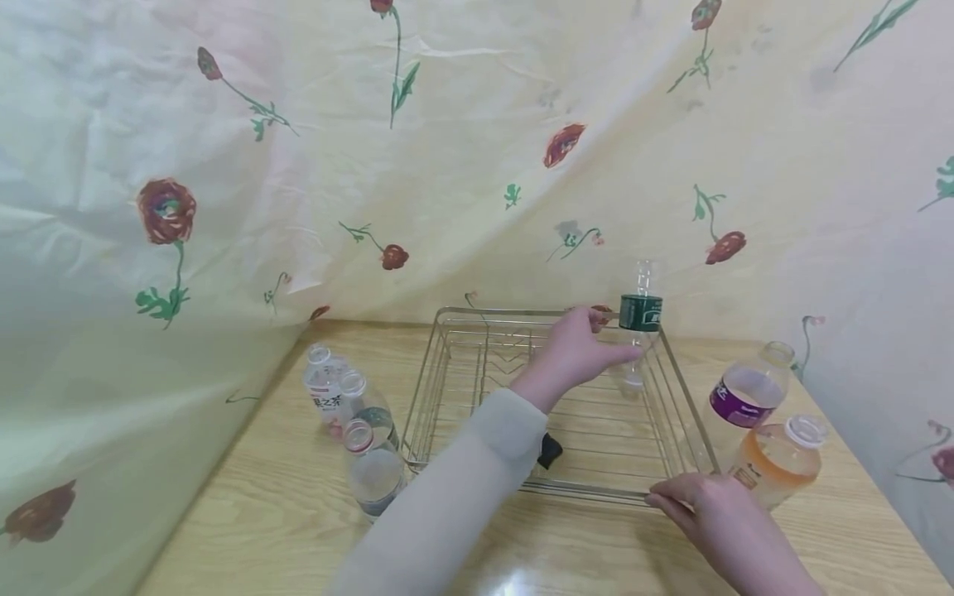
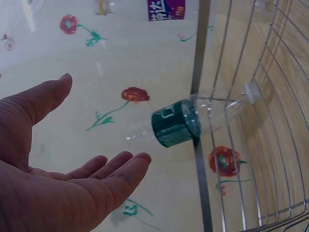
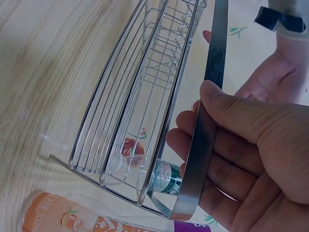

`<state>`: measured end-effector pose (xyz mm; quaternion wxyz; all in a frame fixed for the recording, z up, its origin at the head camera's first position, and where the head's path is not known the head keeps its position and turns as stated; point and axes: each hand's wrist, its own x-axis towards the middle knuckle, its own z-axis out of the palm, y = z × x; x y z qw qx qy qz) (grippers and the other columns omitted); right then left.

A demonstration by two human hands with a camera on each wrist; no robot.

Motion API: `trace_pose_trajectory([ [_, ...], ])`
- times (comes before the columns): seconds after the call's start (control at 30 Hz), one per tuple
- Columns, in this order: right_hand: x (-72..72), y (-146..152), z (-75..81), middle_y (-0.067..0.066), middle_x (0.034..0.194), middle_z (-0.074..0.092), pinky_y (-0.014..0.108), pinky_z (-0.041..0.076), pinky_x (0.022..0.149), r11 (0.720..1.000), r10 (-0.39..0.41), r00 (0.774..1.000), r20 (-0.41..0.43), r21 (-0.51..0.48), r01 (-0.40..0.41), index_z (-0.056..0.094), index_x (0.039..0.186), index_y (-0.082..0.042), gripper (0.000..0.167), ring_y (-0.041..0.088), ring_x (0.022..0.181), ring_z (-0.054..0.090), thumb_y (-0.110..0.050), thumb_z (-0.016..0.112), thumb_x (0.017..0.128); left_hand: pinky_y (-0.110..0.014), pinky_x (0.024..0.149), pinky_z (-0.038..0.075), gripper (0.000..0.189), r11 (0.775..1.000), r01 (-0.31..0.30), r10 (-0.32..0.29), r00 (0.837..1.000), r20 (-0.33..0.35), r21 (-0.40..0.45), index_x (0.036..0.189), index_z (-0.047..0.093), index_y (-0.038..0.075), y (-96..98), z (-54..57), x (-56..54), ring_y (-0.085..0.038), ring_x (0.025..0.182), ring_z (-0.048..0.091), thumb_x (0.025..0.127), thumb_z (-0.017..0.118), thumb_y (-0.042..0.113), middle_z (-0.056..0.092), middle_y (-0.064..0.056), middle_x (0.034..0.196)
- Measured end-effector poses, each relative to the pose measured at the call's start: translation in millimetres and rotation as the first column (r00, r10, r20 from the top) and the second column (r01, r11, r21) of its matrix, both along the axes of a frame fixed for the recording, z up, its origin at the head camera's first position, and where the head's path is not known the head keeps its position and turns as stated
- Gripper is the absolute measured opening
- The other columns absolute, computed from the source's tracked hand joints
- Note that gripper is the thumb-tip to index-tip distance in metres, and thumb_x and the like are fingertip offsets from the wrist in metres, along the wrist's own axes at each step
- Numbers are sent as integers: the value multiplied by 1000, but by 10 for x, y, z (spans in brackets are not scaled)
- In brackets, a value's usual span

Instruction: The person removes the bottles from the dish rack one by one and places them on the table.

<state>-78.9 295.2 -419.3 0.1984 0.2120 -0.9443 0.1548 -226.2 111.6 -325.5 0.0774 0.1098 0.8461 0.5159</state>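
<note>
A wire dish rack [image 1: 596, 488] stands on the table. In its far right corner a clear plastic bottle with a green label [image 1: 641, 313] stands upside down, neck at the rack's floor. My left hand [image 1: 577, 352] reaches over the rack beside this bottle. In the left wrist view its thumb and fingers are spread wide, with a gap between them and the bottle [image 2: 176, 123]. My right hand [image 1: 719, 513] grips the rack's near right corner; in the right wrist view, thumb and fingers close round the flat metal rim [image 3: 203, 140].
Right of the rack stand a purple-label bottle [image 1: 745, 397] and an orange-label bottle [image 1: 782, 455]. At its left stand three clear bottles: one pink-and-white labelled [image 1: 325, 389], one behind the front one [image 1: 373, 414], and the front one [image 1: 376, 472]. A flowered sheet [image 1: 447, 165] hangs behind.
</note>
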Motion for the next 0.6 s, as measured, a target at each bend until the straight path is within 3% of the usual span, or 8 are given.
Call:
trace_pose_trajectory([
  [0.3,7,5,17,-14,72,70,26,58,58,1000,-19,1000,17,0,19,77,77,-21,17,3,66,65,-11,90,74,-34,91,54,74,1000,-26,26,999,35,13,139,58,13,226,-168,-237,-20,115,60,78,90,41,62,-1,130],
  [0.6,10,4,40,-14,72,70,27,59,59,1000,3,1000,22,11,-3,77,76,-21,16,3,67,66,-11,90,75,-39,97,52,76,997,-57,51,990,132,46,138,59,8,377,-385,-417,-25,120,58,77,89,43,60,-4,135],
])
